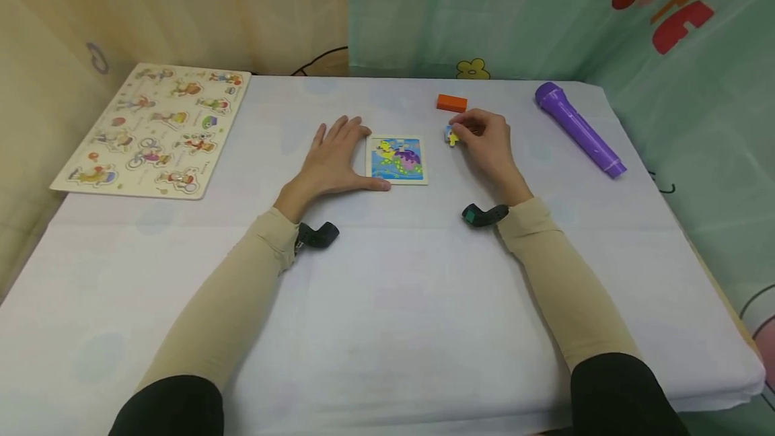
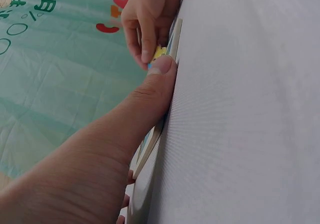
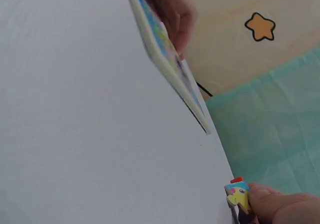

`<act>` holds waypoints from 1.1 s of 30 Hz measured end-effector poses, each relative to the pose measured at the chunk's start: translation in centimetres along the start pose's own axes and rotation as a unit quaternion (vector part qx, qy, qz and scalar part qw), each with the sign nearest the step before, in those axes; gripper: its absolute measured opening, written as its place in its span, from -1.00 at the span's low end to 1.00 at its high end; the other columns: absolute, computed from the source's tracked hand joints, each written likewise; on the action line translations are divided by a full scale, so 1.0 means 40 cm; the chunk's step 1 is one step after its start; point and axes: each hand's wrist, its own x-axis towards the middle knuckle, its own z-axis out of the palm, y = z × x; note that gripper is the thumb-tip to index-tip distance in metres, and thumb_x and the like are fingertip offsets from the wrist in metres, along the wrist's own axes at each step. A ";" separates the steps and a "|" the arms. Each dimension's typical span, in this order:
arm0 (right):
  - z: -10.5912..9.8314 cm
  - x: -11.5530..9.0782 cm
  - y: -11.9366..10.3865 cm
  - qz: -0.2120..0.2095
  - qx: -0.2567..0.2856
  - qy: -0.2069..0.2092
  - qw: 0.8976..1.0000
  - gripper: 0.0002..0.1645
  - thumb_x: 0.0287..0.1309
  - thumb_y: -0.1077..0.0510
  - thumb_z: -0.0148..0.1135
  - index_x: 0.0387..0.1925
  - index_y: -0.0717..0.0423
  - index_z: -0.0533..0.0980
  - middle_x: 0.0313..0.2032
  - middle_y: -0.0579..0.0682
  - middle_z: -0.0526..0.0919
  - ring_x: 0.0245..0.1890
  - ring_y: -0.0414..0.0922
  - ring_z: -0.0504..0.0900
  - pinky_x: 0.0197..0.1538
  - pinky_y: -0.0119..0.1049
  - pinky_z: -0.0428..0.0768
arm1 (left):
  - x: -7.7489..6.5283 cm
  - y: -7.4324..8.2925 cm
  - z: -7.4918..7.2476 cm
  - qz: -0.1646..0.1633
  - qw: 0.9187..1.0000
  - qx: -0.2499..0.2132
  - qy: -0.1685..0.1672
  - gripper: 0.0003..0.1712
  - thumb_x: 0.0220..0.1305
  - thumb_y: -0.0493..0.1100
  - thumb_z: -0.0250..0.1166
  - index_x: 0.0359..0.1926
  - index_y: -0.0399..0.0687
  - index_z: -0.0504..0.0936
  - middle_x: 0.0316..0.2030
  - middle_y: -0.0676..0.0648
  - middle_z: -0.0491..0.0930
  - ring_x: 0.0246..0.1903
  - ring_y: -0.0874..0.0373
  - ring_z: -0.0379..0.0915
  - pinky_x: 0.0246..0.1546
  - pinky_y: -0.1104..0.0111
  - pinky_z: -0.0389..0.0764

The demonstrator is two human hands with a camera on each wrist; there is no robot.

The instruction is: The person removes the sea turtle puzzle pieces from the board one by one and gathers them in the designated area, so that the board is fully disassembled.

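A small jigsaw puzzle board (image 1: 396, 177) with a pale frame and a blue, yellow and purple picture lies on the table. My left hand (image 1: 333, 163) is spread at its left side; the thumb touches the near edge and the fingertips reach its far left corner. To the right of the board, my right hand (image 1: 486, 143) pinches a blue and yellow puzzle piece (image 1: 451, 136) between thumb and fingers, apart from the board. Part of a face with a pink cheek shows on this piece (image 3: 238, 194) in the right wrist view.
An orange block (image 1: 451, 103) lies just beyond my right hand. Farther right is a purple microphone-shaped object (image 1: 578, 128). A large board with cartoon figures (image 1: 145, 133) lies at the table's far left. Curtains (image 1: 460, 12) hang behind the white-covered table (image 1: 387, 301).
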 end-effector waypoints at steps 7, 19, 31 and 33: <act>0.004 -0.004 0.034 -0.040 -0.051 0.039 0.997 -0.72 0.48 0.08 0.29 0.04 0.16 0.71 -0.07 0.13 0.74 -0.08 -0.05 0.62 -0.06 -0.46 0.50 | 0.001 -0.005 0.002 0.005 1.000 -0.005 0.002 0.31 -0.07 0.58 0.50 0.55 0.03 0.24 0.69 -0.12 -0.06 0.70 -0.07 -0.36 0.66 -0.10 -0.44; 0.021 -0.016 0.021 -0.082 -0.087 0.054 0.991 -0.73 0.32 0.12 0.39 -0.06 0.23 0.70 -0.16 0.18 0.70 -0.15 0.07 0.57 -0.06 -0.27 0.43 | -0.002 -0.005 0.002 0.006 1.000 0.002 0.005 0.33 -0.08 0.59 0.49 0.56 0.03 0.25 0.69 -0.13 -0.04 0.70 -0.08 -0.35 0.66 -0.12 -0.42; 0.054 -0.023 -0.019 -0.077 -0.082 0.053 0.992 -0.70 0.39 0.05 0.32 0.01 0.15 0.69 -0.07 0.11 0.69 -0.03 0.01 0.57 0.15 -0.15 0.44 | 0.000 -0.005 0.004 0.005 1.000 0.004 0.006 0.33 -0.08 0.59 0.49 0.56 0.02 0.24 0.69 -0.13 -0.04 0.70 -0.08 -0.36 0.66 -0.11 -0.43; 0.071 -0.029 -0.041 -0.080 -0.073 0.035 0.994 -0.69 0.40 0.05 0.31 0.02 0.14 0.68 -0.06 0.10 0.70 -0.03 -0.01 0.57 0.14 -0.16 0.49 | 0.001 -0.005 0.005 0.006 1.000 0.003 0.007 0.33 -0.08 0.59 0.49 0.56 0.03 0.24 0.69 -0.13 -0.04 0.70 -0.08 -0.36 0.66 -0.11 -0.43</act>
